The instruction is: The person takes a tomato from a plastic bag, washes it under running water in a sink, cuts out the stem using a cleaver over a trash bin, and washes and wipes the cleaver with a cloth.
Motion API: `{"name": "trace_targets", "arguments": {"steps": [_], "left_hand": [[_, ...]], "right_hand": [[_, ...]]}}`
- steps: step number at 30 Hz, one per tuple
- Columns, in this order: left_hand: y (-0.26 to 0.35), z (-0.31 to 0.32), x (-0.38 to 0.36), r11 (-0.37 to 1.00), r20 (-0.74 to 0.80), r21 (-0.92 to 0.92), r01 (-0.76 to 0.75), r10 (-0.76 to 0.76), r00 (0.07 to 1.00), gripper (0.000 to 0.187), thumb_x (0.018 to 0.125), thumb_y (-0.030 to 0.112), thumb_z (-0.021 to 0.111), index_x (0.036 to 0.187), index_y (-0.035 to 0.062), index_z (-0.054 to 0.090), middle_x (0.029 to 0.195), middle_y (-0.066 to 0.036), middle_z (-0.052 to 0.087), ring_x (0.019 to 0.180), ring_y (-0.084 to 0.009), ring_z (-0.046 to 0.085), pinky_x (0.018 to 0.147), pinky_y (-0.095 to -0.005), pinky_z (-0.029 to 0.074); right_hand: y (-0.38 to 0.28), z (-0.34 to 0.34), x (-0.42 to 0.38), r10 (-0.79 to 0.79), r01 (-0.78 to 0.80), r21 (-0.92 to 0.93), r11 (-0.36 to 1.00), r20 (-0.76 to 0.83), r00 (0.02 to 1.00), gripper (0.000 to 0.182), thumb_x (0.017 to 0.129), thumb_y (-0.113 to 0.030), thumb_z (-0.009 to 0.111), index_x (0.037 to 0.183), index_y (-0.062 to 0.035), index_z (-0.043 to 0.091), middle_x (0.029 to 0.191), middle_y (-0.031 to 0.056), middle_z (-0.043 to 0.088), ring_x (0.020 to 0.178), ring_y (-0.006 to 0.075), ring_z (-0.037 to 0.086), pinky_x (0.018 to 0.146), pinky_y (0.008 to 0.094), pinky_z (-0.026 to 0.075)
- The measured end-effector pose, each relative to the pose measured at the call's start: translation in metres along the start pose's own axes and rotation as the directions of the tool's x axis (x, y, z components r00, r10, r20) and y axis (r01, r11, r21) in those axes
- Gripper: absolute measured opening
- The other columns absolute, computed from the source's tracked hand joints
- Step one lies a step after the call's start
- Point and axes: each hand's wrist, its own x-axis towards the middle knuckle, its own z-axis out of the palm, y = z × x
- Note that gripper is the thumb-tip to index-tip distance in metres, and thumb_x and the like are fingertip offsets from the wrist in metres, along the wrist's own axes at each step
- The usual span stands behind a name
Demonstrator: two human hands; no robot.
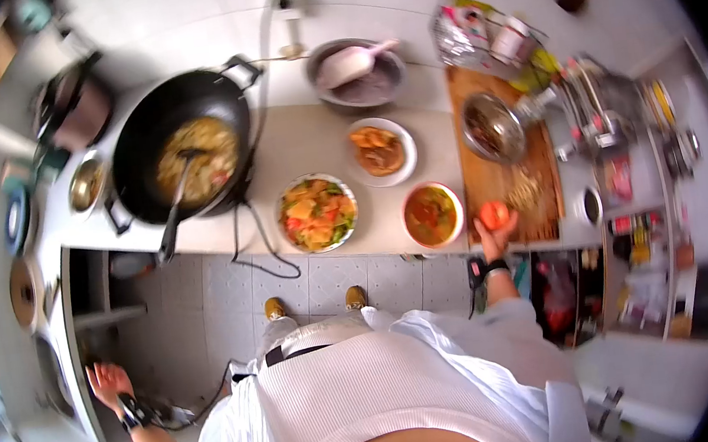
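My right hand [493, 242] is at the front edge of a wooden cutting board [472, 181], its fingers around a red-orange tomato [495, 214]. Chopped pale pieces [525, 191] lie on the board just beyond it. A metal bowl [494, 128] with dark contents stands farther back on the board. To the left of this hand is a bowl of reddish soup [433, 215]. Low at the left, beside the cabinet, hangs my left hand [111, 384], its fingers loosely apart and nothing visible in them. Both wrists wear black straps.
A black wok [130, 133] of food holds a spatula [177, 204], its handle jutting past the counter edge. A cable [265, 248] loops over that edge. A vegetable dish [317, 213], a white plate [404, 163] of food and a grey basin [320, 59] with a scoop stand between.
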Motion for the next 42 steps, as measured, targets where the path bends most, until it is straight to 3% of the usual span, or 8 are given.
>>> {"name": "trace_targets", "arguments": {"steps": [4, 8, 12, 16, 21, 28, 35, 42], "left_hand": [[-0.001, 0.016, -0.03, 0.994, 0.065, -0.104, 0.021, -0.014, 0.998, 0.029, 0.092, 0.032, 0.049, 0.077, 0.0075, 0.054, 0.061, 0.0, 0.039, 0.05, -0.0108, 0.031, 0.046, -0.0241, 0.029], [0.026, -0.046, -0.051, 0.989, -0.076, -0.15, -0.005, -0.006, 0.997, 0.031, 0.092, 0.035, 0.048, 0.076, 0.0098, 0.056, 0.059, 0.002, 0.041, 0.049, -0.01, 0.036, 0.045, -0.0231, 0.031], [0.053, -0.112, -0.048, 0.986, -0.235, -0.163, 0.038, -0.076, 0.969, 0.033, 0.091, 0.037, 0.049, 0.068, 0.0135, 0.058, 0.054, 0.003, 0.042, 0.043, -0.009, 0.037, 0.04, -0.0225, 0.029], [0.086, -0.165, -0.048, 0.973, -0.325, -0.229, 0.022, -0.098, 0.941, 0.033, 0.09, 0.035, 0.051, 0.067, 0.0127, 0.06, 0.051, 0.003, 0.04, 0.042, -0.009, 0.035, 0.039, -0.022, 0.028], [0.143, -0.205, -0.041, 0.959, -0.339, -0.278, -0.056, -0.043, 0.94, 0.03, 0.09, 0.033, 0.051, 0.07, 0.012, 0.057, 0.055, 0.002, 0.042, 0.045, -0.0091, 0.035, 0.042, -0.0216, 0.03], [0.211, -0.239, 0.017, 0.944, -0.421, -0.287, -0.162, 0.028, 0.907, 0.029, 0.091, 0.031, 0.05, 0.07, 0.0111, 0.053, 0.057, 0.001, 0.039, 0.047, -0.0096, 0.033, 0.042, -0.0217, 0.028], [0.302, -0.288, 0.128, 0.93, -0.435, -0.288, -0.229, 0.086, 0.896, 0.029, 0.09, 0.033, 0.05, 0.071, 0.0116, 0.056, 0.055, 0.003, 0.043, 0.045, -0.0099, 0.038, 0.041, -0.0223, 0.03], [0.425, -0.282, 0.206, 0.935, -0.718, 0.217, -0.281, 0.348, 0.603, 0.058, 0.083, 0.039, 0.061, 0.131, 0.0133, 0.038, 0.126, -0.007, 0.044, 0.104, -0.0219, 0.047, 0.083, -0.036, 0.04]], "right_hand": [[-0.078, -0.032, -0.052, 0.096, -0.139, -0.257, 0.956, -0.174, 0.98, 0.086, 0.064, -0.016, 0.079, 0.133, 0.0006, 0.031, 0.133, 0.0229, 0.036, 0.12, 0.0344, 0.039, 0.102, 0.0403, 0.032], [-0.027, -0.026, -0.173, 0.064, 0.062, -0.653, 0.755, 0.168, 0.984, 0.046, 0.073, -0.023, 0.072, 0.109, 0.0009, 0.056, 0.1, 0.0194, 0.061, 0.094, 0.0376, 0.054, 0.087, 0.0428, 0.043], [-0.064, 0.09, -0.273, 0.51, 0.064, -0.537, 0.841, 0.827, 0.236, 0.036, 0.076, -0.017, 0.067, 0.107, -0.0018, 0.058, 0.096, 0.0138, 0.062, 0.087, 0.0279, 0.057, 0.08, 0.0374, 0.046], [-0.156, 0.235, -0.329, 0.348, 0.014, -0.353, 0.936, 0.914, -0.209, 0.026, 0.08, -0.012, 0.063, 0.104, -0.0044, 0.06, 0.092, 0.0081, 0.063, 0.08, 0.0181, 0.059, 0.073, 0.032, 0.049], [-0.31, 0.384, -0.409, -0.116, 0.069, 0.137, 0.988, 0.961, -0.25, 0.022, 0.078, -0.003, 0.063, 0.1, -0.0022, 0.059, 0.082, 0.0023, 0.061, 0.076, 0.0115, 0.058, 0.069, 0.0259, 0.049], [-0.461, 0.542, -0.554, -0.164, 0.08, 0.264, 0.961, 0.78, -0.605, 0.023, 0.077, -0.004, 0.064, 0.099, -0.0024, 0.06, 0.085, 0.0039, 0.063, 0.079, 0.0117, 0.059, 0.071, 0.0256, 0.049], [-0.655, 0.68, -0.708, -0.456, 0.09, 0.625, 0.776, 0.653, -0.605, 0.03, 0.075, -0.003, 0.061, 0.105, -0.0024, 0.057, 0.098, 0.0121, 0.061, 0.089, 0.0241, 0.061, 0.08, 0.0336, 0.049], [-0.739, 0.786, -0.802, -0.571, 0.554, 0.807, 0.205, 0.558, -0.602, 0.05, 0.069, -0.002, 0.058, 0.116, -0.0075, 0.044, 0.105, 0.0139, 0.051, 0.102, 0.035, 0.048, 0.082, 0.0476, 0.043]]}}
